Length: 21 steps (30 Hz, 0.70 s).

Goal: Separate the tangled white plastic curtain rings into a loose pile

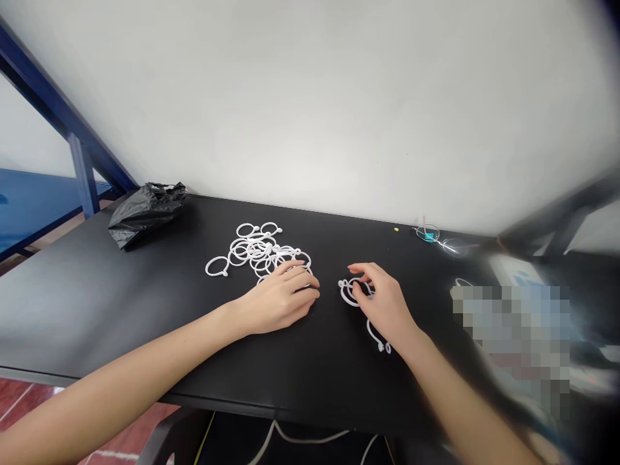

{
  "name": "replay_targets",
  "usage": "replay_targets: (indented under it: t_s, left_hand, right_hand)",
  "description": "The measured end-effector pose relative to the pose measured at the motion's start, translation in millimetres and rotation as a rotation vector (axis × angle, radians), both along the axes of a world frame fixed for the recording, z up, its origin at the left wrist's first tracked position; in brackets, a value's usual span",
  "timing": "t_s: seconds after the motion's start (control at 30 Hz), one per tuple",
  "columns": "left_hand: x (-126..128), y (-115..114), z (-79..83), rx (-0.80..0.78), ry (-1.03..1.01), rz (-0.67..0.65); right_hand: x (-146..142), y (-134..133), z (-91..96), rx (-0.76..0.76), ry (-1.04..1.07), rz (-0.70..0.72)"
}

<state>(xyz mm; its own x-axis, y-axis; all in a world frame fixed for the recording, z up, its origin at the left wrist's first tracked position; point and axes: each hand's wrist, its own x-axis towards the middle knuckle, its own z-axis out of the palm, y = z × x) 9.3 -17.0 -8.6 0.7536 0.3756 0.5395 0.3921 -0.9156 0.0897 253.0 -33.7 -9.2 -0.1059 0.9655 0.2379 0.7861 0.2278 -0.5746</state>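
A loose pile of thin white plastic rings (252, 248), each with a small round clasp like a shower-curtain ring, lies on the black table (194, 349). My left hand (290, 296) rests palm down at the pile's near right edge, fingers extended over some rings and hiding them. To its right, my right hand (380, 294) is over a smaller group of white rings (349, 296), its thumb and forefinger apart, the thumb touching or just over them. One unclasped ring (372, 332) lies under the right wrist, with its two ends apart.
A crumpled black plastic bag (148, 213) sits at the back left. Eyeglasses (429, 234) lie near the wall at the back right. A blurred, pixelated item (518, 342) occupies the right side. Cables (310, 440) hang below the table's front edge.
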Motion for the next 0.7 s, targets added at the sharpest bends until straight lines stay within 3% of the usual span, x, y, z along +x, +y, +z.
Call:
replay_targets:
  t_s: [0.37, 0.7]
  left_hand:
    - [1.0, 0.3, 0.1, -0.005, 0.006, -0.02]
    - [1.6, -0.6, 0.7, 0.001, -0.003, -0.03]
  right_hand:
    - [-1.6, -0.4, -1.8, -0.015, 0.068, 0.058]
    - [-6.8, -2.1, 2.6, 0.105, 0.177, 0.108]
